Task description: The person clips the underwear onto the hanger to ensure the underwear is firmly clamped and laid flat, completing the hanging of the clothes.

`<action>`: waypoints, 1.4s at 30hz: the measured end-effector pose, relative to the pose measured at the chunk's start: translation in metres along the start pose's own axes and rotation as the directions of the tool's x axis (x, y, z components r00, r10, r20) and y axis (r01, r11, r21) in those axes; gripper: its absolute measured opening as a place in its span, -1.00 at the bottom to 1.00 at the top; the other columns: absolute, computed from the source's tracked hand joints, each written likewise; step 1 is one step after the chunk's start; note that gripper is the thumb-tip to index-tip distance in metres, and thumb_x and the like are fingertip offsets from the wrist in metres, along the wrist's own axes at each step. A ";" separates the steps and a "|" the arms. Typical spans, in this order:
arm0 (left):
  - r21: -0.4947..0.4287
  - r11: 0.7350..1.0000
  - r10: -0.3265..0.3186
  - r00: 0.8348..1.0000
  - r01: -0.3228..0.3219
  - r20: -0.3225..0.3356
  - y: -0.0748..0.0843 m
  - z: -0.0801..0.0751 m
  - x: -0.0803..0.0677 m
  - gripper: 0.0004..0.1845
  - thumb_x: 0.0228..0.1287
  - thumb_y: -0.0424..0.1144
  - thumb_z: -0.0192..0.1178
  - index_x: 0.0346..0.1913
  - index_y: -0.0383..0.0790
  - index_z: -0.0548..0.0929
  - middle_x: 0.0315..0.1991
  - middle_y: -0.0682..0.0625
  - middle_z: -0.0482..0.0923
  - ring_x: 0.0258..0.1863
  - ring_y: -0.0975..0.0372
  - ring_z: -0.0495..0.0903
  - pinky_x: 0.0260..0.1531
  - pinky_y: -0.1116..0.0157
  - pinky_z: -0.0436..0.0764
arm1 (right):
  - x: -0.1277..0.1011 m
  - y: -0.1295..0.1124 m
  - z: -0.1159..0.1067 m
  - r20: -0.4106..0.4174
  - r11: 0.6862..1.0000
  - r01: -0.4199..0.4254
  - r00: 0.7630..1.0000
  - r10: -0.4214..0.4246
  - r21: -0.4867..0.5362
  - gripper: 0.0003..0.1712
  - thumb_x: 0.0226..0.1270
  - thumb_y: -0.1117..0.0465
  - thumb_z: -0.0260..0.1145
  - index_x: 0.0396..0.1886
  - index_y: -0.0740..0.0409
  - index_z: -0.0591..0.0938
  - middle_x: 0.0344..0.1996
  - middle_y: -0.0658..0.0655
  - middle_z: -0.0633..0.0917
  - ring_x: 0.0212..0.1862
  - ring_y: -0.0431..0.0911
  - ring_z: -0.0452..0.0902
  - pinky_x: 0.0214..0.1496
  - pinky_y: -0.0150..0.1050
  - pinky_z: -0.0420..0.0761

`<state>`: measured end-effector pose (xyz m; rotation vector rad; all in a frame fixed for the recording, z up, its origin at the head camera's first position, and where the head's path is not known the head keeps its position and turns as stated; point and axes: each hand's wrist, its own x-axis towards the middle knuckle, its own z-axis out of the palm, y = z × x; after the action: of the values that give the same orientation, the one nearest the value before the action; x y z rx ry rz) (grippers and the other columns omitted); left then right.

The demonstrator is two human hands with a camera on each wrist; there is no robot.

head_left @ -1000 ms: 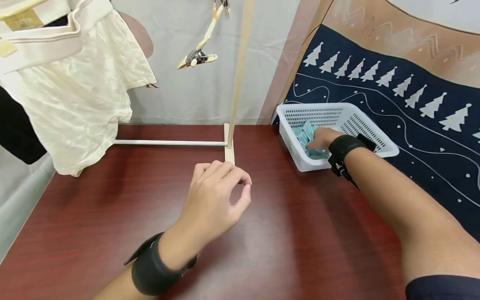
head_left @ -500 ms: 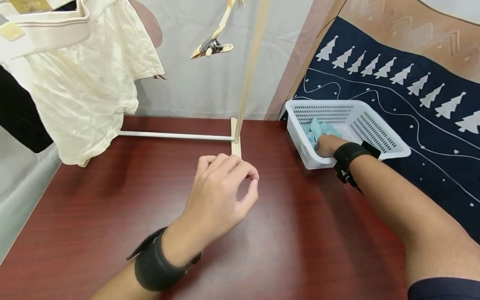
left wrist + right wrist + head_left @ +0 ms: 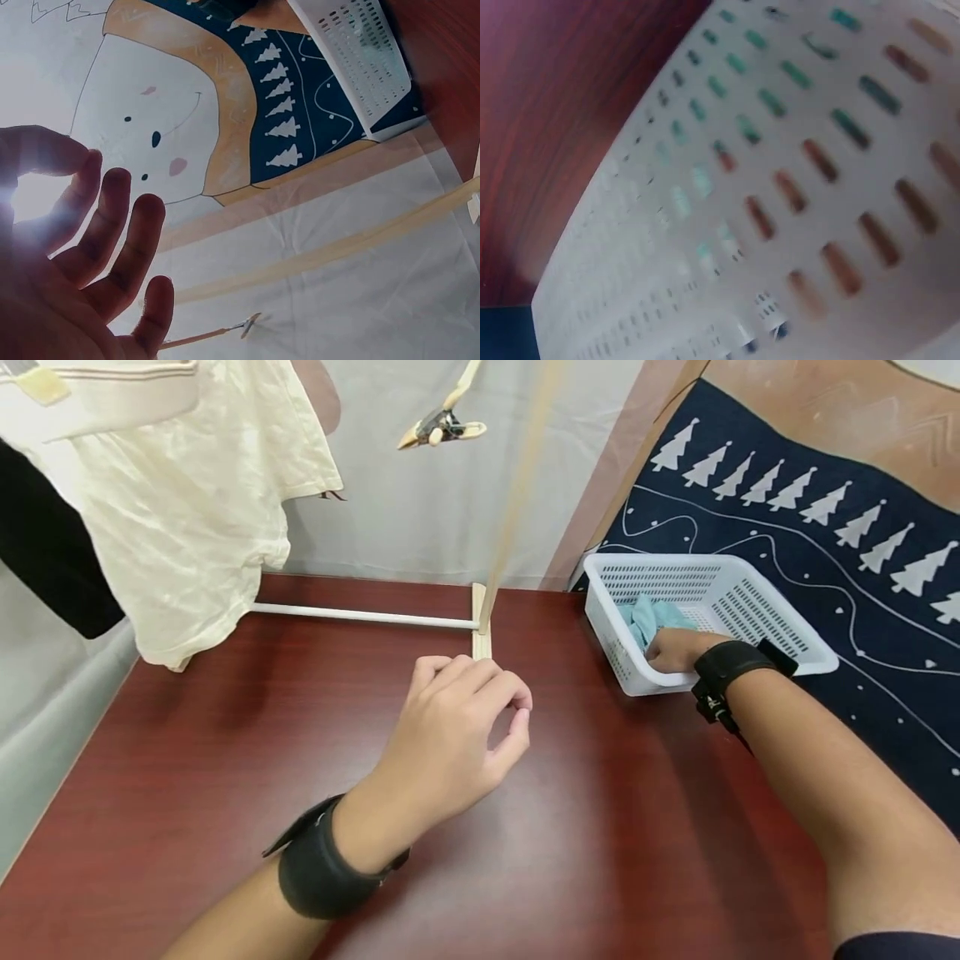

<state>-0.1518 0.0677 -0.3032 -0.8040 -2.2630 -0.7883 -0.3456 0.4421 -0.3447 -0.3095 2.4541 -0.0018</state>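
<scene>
In the head view my right hand [image 3: 675, 650] reaches into a white perforated plastic basket [image 3: 637, 681] at the right. It lies against a crumpled light teal cloth [image 3: 651, 617]; the near wall hides the fingertips, and whether they grip the cloth I cannot tell. Through the slots of the basket wall [image 3: 772, 161], the right wrist view shows bits of teal and skin. My left hand [image 3: 457, 739] hovers over the table, fingers loosely bent, holding nothing. The left wrist view shows the thumb and index finger of this hand [image 3: 90, 247] meeting in a ring.
A cream garment [image 3: 180, 502] with a wide waistband hangs at the left, a black garment [image 3: 48, 543] beside it. A wooden upright [image 3: 517, 493] and a white rod [image 3: 367, 615] stand at the back of the red-brown table [image 3: 225, 793]. A wooden clip [image 3: 442, 428] dangles above.
The right hand has sunk deeper into the basket beside the cloth, its fingers going out of sight. The head view has shifted slightly downward and left. The left hand keeps its shape.
</scene>
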 end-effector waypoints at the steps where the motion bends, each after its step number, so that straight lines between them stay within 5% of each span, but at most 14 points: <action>1: -0.005 1.000 -0.001 1.000 0.001 -0.002 0.000 0.000 0.000 -0.93 0.21 -0.31 0.22 -0.37 -0.04 0.61 -0.44 0.17 0.54 -0.38 0.28 0.46 -0.03 0.16 0.39 | 0.000 0.001 0.000 -0.046 1.000 0.002 0.999 -0.002 0.005 -0.65 0.42 0.22 0.04 -0.24 0.36 0.68 -0.39 0.16 0.68 -0.39 -0.05 0.50 -0.29 -0.17 0.48; 6: -0.007 1.000 0.002 1.000 -0.002 -0.005 0.002 0.001 -0.001 -0.92 0.22 -0.32 0.19 -0.38 -0.06 0.62 -0.45 0.16 0.56 -0.42 0.27 0.45 -0.04 0.16 0.40 | -0.007 0.006 -0.006 -0.243 0.995 -0.056 0.967 0.074 0.079 -0.57 0.53 0.08 -0.16 -0.42 0.25 0.48 -0.48 0.18 0.49 -0.38 0.05 0.40 -0.23 -0.05 0.38; 10: -0.002 1.000 0.004 1.000 -0.004 0.003 0.003 0.004 -0.001 -0.91 0.22 -0.33 0.18 -0.38 -0.07 0.62 -0.46 0.15 0.54 -0.41 0.27 0.47 -0.05 0.16 0.40 | -0.016 0.011 -0.017 -0.326 0.979 -0.092 0.934 0.148 0.179 -0.26 0.52 -0.19 -0.09 0.04 0.48 0.52 -0.06 0.52 0.57 -0.03 0.34 0.50 0.03 0.17 0.48; 12: 0.000 1.000 0.007 1.000 -0.007 0.008 0.004 0.006 0.000 -0.92 0.21 -0.34 0.19 -0.38 -0.08 0.62 -0.46 0.14 0.55 -0.41 0.25 0.48 -0.06 0.15 0.40 | -0.020 0.014 -0.021 -0.338 0.978 -0.083 0.930 0.146 0.193 -0.04 0.44 -0.29 0.03 0.33 0.57 0.33 0.24 0.62 0.41 0.23 0.44 0.37 0.23 0.28 0.41; 14: 0.003 1.000 0.003 1.000 -0.003 0.012 0.004 0.006 -0.001 -0.92 0.20 -0.35 0.20 -0.38 -0.08 0.62 -0.45 0.14 0.56 -0.40 0.25 0.50 -0.06 0.15 0.40 | -0.024 0.013 -0.027 -0.360 0.980 -0.057 0.925 0.123 0.189 0.03 0.42 -0.25 0.12 0.41 0.61 0.20 0.34 0.64 0.29 0.34 0.47 0.26 0.33 0.32 0.32; 16: 0.004 1.000 0.004 1.000 -0.004 0.018 0.004 0.007 -0.001 -0.92 0.20 -0.35 0.20 -0.38 -0.08 0.62 -0.44 0.15 0.57 -0.40 0.24 0.50 -0.06 0.14 0.41 | -0.026 0.013 -0.031 -0.440 0.983 -0.025 0.892 0.105 0.183 -0.26 0.44 -0.11 0.16 0.22 0.52 0.44 0.09 0.58 0.53 0.12 0.40 0.47 0.17 0.22 0.47; 18: 0.007 1.000 0.007 1.000 -0.008 0.028 0.005 0.008 -0.001 -0.92 0.21 -0.34 0.19 -0.37 -0.07 0.62 -0.44 0.15 0.57 -0.41 0.26 0.48 -0.04 0.14 0.41 | -0.030 0.013 -0.035 -0.527 0.984 -0.009 0.844 0.102 0.176 -0.55 0.52 0.02 0.08 -0.21 0.40 0.57 -0.34 0.41 0.61 -0.23 0.27 0.54 -0.12 0.07 0.52; 21: 0.010 1.000 0.011 0.999 -0.011 0.042 0.006 0.010 0.000 -0.92 0.23 -0.33 0.18 -0.37 -0.07 0.61 -0.44 0.16 0.57 -0.41 0.27 0.48 -0.02 0.14 0.41 | -0.037 0.011 -0.043 -0.613 0.972 -0.026 0.772 0.169 0.235 -0.40 0.61 -0.07 -0.09 -0.66 0.15 0.30 -0.73 0.08 0.31 -0.57 0.05 0.31 -0.39 -0.10 0.32; 25: 0.018 1.000 0.006 0.999 -0.007 0.051 0.006 0.013 0.000 -0.92 0.22 -0.33 0.19 -0.38 -0.07 0.62 -0.44 0.15 0.57 -0.39 0.27 0.52 -0.04 0.15 0.40 | -0.044 0.002 -0.060 -0.667 0.945 -0.046 0.698 0.262 0.323 -0.22 0.53 -0.34 -0.26 -0.74 0.11 0.24 -0.79 0.02 0.24 -0.52 0.10 0.32 -0.39 -0.09 0.29; 31: 0.002 1.000 -0.001 0.997 0.001 0.080 0.004 0.016 0.003 -0.94 0.24 -0.30 0.19 -0.37 -0.07 0.62 -0.43 0.14 0.57 -0.42 0.25 0.48 -0.09 0.13 0.40 | -0.062 -0.029 -0.090 -0.789 0.946 0.076 0.574 0.217 0.316 -0.18 0.52 -0.34 -0.20 -0.80 0.16 0.25 -0.83 0.01 0.20 -0.52 0.11 0.28 -0.40 -0.09 0.23; 36: -0.035 0.996 -0.072 0.989 0.077 0.127 0.000 0.016 0.022 -0.94 0.29 -0.20 0.19 -0.23 -0.08 0.63 -0.33 0.09 0.59 -0.31 0.23 0.52 -0.14 0.12 0.39 | -0.086 -0.063 -0.103 -0.846 0.960 0.169 0.523 0.106 0.225 -0.21 0.54 -0.29 -0.14 -0.80 0.14 0.25 -0.84 -0.03 0.20 -0.66 -0.03 0.21 -0.46 -0.17 0.20; 42: -0.042 0.992 -0.120 0.991 0.123 0.064 -0.005 0.008 0.068 -0.50 0.32 -0.08 0.24 0.27 -0.12 0.47 0.05 -0.10 0.52 0.03 0.08 0.51 0.00 0.06 0.44 | -0.114 -0.110 -0.105 -0.872 0.954 0.278 0.487 -0.039 0.113 -0.25 0.56 -0.26 -0.10 -0.78 0.12 0.27 -0.85 -0.05 0.22 -0.77 -0.17 0.26 -0.63 -0.28 0.27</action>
<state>-0.2012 0.0934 -0.2627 -0.7250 -2.3747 -0.8848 -0.2990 0.3522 -0.1835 -0.5243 3.3736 -0.7164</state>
